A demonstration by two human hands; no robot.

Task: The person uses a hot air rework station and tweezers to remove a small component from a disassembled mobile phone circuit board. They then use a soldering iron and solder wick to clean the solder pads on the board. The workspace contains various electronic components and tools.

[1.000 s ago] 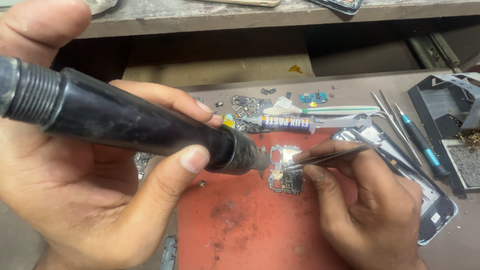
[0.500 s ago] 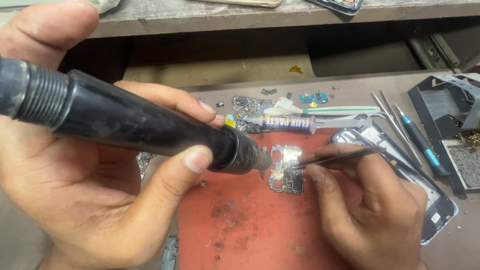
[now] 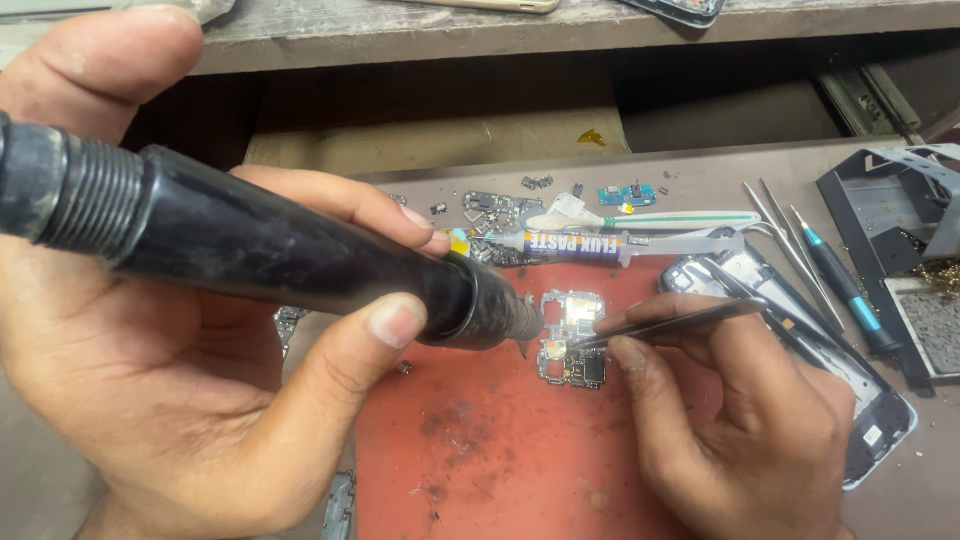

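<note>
A worn grey-brown workbench (image 3: 700, 175) spans the view; on it lies a stained red rectangular work mat (image 3: 480, 450); the left hand (image 3: 190, 400) is wrapped fully around a thick black cylindrical hot-air tool with a ribbed collar (image 3: 270, 245), thumb and fingers closed on its barrel, its nozzle reaching just beside the board on the mat; the right hand (image 3: 750, 420) rests on the mat, its fingers pinched shut on slim dark metal tweezers (image 3: 670, 322), whose tips touch the board; to the right, partly under that hand, lies a stripped silver phone frame (image 3: 850, 380); at the far right sits a black metal holder (image 3: 880, 210); a clear flux syringe with a purple label (image 3: 600, 245) lies along the mat's top edge; a teal-handled screwdriver (image 3: 840, 285) and spare steel tweezers (image 3: 790, 235) lie beside the frame; the small green phone circuit board with metal shields (image 3: 572, 340) sits on the mat between nozzle and tweezers; tiny loose parts (image 3: 500, 208) lie scattered above the syringe.
</note>
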